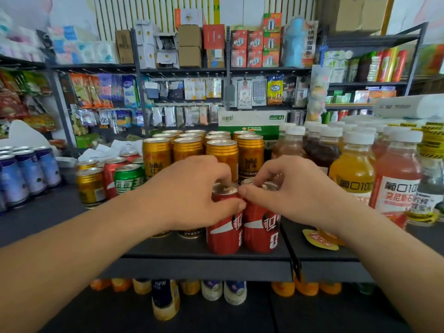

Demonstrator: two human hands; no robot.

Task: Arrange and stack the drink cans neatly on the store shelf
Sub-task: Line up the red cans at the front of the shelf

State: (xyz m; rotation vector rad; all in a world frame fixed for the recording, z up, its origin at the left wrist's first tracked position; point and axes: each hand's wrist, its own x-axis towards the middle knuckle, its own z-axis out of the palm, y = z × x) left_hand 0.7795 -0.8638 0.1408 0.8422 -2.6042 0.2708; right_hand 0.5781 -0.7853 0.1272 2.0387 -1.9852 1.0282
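Note:
Two red cola cans stand upright side by side near the front edge of the black shelf point(192, 263). My left hand point(192, 198) grips the top of the left red can point(224, 234). My right hand point(288, 191) grips the top of the right red can point(260, 231). Both cans rest on the shelf and touch each other. Behind them stand rows of gold cans point(222, 152), stacked in two layers.
A loose group of gold, red and green cans point(108, 181) stands at the left, with blue cans point(26, 174) further left. Juice bottles point(353, 169) with white caps crowd the right. A yellow tag point(319, 239) lies on the shelf. Bottles fill the shelf below.

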